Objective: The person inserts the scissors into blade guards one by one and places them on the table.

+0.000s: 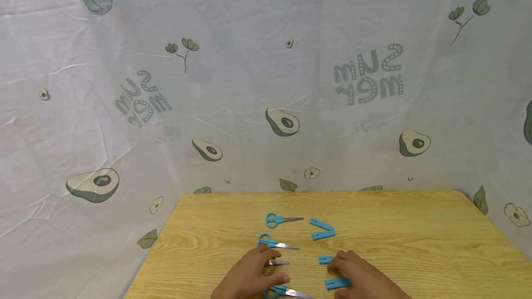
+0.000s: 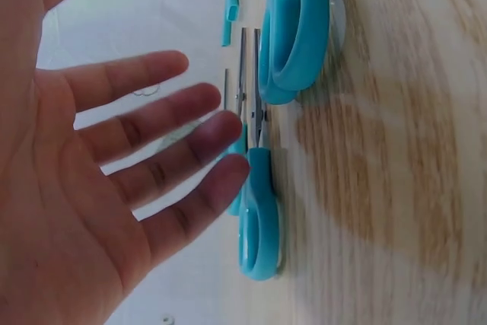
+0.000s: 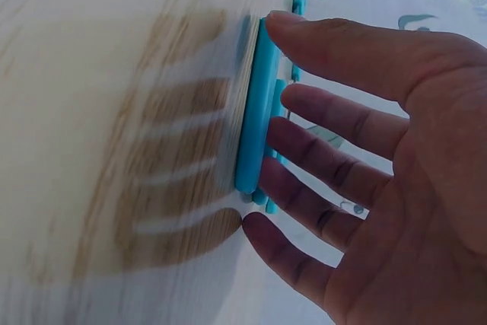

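In the head view, several blue-handled scissors lie in a column, among them the far pair, a second pair and the nearest pair. My left hand hovers over the scissors between these, hiding their handles; its fingers are spread and relaxed in the left wrist view. To the right lie several blue slotted blade covers, with one cover nearest and another cover behind it. My right hand is over these two, fingers loosely extended. In the right wrist view its thumb is close to a cover; contact is unclear.
Two more covers meet in a V shape farther back on the wooden table. A pale printed cloth hangs behind and beside the table.
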### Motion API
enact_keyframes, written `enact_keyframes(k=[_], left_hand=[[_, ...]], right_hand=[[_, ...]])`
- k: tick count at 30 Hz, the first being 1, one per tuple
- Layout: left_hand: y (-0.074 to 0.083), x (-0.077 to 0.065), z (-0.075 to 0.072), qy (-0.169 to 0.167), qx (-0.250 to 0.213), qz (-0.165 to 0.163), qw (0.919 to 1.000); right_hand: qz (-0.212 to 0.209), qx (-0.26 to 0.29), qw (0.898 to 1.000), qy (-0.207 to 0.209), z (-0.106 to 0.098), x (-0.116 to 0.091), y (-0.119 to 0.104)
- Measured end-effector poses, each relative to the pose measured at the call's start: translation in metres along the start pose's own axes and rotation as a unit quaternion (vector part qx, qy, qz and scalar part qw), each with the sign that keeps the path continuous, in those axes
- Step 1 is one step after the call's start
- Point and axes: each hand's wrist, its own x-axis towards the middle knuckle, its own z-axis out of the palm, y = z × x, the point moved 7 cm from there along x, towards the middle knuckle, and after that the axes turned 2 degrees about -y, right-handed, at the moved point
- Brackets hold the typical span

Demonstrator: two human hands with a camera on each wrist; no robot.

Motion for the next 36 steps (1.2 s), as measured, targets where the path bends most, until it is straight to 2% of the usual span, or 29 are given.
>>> enact_keyframes(k=[7, 12, 19, 22, 26, 36], left_hand=[[-0.003, 0.003, 0.006, -0.028, -0.06, 0.031, 0.9973], [-0.008, 0.002, 0.011, -0.046, -0.109, 0.032, 0.9924], [-0.011, 0.001, 0.014, -0.049, -0.133, 0.019, 0.9897], [-0.01, 0.001, 0.015, -0.049, -0.128, 0.028, 0.9901], [-0.009, 0.001, 0.016, -0.046, -0.092, 0.052, 0.9933], [-0.009, 0.001, 0.018, -0.04, -0.029, 0.065, 0.9967]], right_hand=[[-0.049, 0.026, 0.998, -0.013, 0.0, 0.0, 0.007], [-0.036, 0.072, 0.996, -0.022, -0.001, -0.004, 0.01], [-0.027, 0.107, 0.993, -0.034, 0.0, -0.004, 0.011], [-0.026, 0.112, 0.993, -0.035, 0.001, -0.004, 0.012], [-0.029, 0.111, 0.993, -0.035, 0.001, -0.002, 0.013], [-0.028, 0.109, 0.993, -0.027, 0.003, -0.003, 0.015]])
